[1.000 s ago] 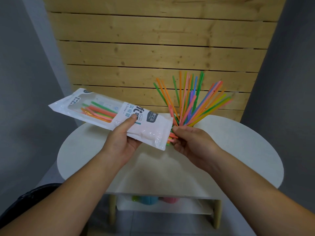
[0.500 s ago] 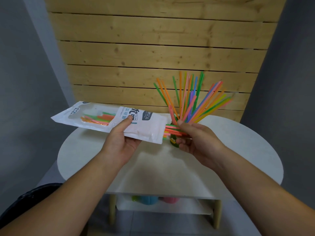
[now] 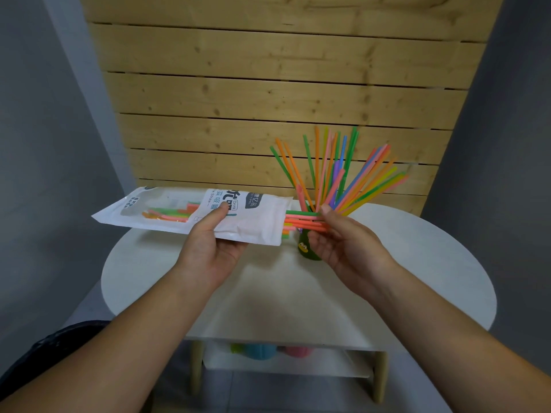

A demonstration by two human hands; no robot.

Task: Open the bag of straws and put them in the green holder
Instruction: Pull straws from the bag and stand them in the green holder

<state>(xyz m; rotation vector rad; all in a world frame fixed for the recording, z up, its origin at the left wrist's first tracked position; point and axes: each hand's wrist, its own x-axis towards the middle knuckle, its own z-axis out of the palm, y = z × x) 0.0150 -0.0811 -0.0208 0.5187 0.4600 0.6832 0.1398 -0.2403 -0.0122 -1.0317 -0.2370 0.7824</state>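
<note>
Left hand [image 3: 213,251]: grip clamped on the bag of straws [image 3: 179,210], thumb on the printed face, fingers underneath. The bag is held in the air above the bench [image 3: 432,263], nearly flat, with its open mouth pointing right.

Right hand [image 3: 348,248]: grip pinched on the bundle of straws [image 3: 301,222] sticking out of that mouth, thumb on top and fingers below. The bundle is about half out. Its other ends show through the bag's clear window.

Key relation: the bundle's long axis runs left-right, almost level and in line with the bag. A clean pull is therefore straight to the right, away from the left grip.

The green holder [image 3: 305,248] stands on the bench just below the bag mouth and beside the right palm, which partly hides it. The right hand is clearly the nearer one.

The holder's mouth faces up and is already crowded with fanned straws [image 3: 343,174] leaning out in all directions.

My read: once clear of the bag, the bundle needs roughly a quarter turn from level to upright. It then drops in from above, through whatever gap the fan leaves.

Risks: the bundle's ends could snag on the fan, and the light holder could tip.

Progress: most of the straws look transferred, and this looks like one of the last bunches.
</note>
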